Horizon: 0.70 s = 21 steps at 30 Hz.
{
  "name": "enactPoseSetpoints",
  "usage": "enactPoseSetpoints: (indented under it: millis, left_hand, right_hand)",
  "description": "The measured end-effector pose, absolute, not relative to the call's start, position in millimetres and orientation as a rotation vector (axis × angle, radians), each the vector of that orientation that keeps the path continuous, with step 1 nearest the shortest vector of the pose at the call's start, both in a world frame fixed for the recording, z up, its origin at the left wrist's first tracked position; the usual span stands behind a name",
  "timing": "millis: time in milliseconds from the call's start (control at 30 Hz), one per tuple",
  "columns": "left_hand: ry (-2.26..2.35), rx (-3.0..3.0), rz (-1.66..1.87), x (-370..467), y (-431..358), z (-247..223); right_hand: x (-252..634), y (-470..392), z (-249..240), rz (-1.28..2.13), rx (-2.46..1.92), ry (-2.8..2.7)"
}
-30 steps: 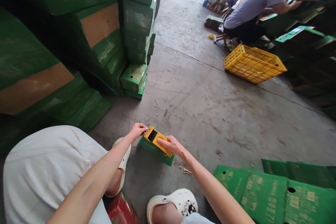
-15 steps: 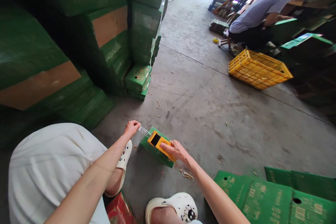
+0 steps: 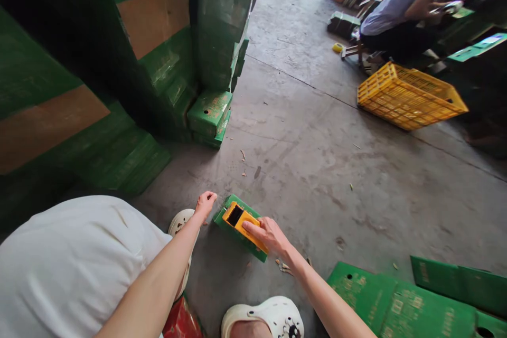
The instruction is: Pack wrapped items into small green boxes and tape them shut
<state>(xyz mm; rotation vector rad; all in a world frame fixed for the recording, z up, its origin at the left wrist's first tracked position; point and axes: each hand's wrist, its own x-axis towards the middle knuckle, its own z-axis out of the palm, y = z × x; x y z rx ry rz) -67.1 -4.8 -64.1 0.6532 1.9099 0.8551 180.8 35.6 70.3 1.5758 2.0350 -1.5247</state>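
Note:
A yellow handheld device with a dark screen lies over a small green box on the concrete floor. My right hand is wrapped round the device's lower end, its thumb on the top face. Just left of the box, my left hand is raised with its fingers pinched together, apart from the device; whatever it may hold is too small to make out. A short pale strip shows at the device's far end.
Stacked green boxes rise at the left. Green cartons lie at the lower right. A yellow crate stands near a crouching person. My white clogs flank a red box.
The clear strands that ran between my left hand and the device no longer show. My right hand still grips the device. The view has shifted, and the other person's hands have moved.

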Motion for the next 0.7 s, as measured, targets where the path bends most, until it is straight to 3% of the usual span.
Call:
enactPoseSetpoints:
  millis: [400,700]
  left_hand:
    - [1.864,0.763,0.766,-41,-12,-85]
    - [1.398,1.281,0.625,-86,2,-43]
  right_hand:
    - [178,36,77,-1.517,1.558,1.988]
    - [178,35,80,-1.615,1.558,1.959]
